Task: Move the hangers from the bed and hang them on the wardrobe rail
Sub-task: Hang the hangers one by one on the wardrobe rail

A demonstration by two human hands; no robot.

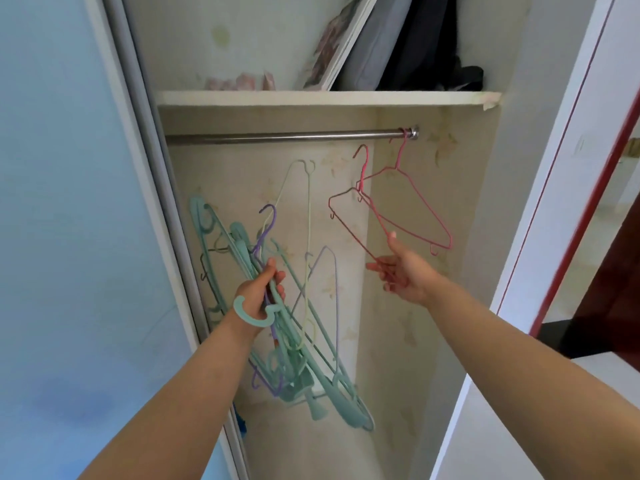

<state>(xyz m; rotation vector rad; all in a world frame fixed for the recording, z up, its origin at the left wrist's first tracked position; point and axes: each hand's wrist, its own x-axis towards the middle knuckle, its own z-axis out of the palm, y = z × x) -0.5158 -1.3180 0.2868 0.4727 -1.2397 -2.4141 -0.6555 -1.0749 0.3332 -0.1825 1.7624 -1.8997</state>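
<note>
A metal wardrobe rail [277, 137] runs across the open wardrobe under a shelf. One pink wire hanger [415, 188] hangs on the rail's far right end. My right hand [403, 271] grips the lower bar of a second, darker red wire hanger [341, 216], its hook raised just below the rail and free of it. My left hand [263, 292] is closed around a bundle of several teal, purple and pale yellow plastic hangers [304, 358] that dangle below and above my fist. The bed is out of view.
A blue sliding door [69, 237] covers the wardrobe's left side. The shelf [311, 98] above the rail carries a framed picture, a grey bag and dark fabric. A white wall and red-trimmed doorway [571, 202] stand to the right.
</note>
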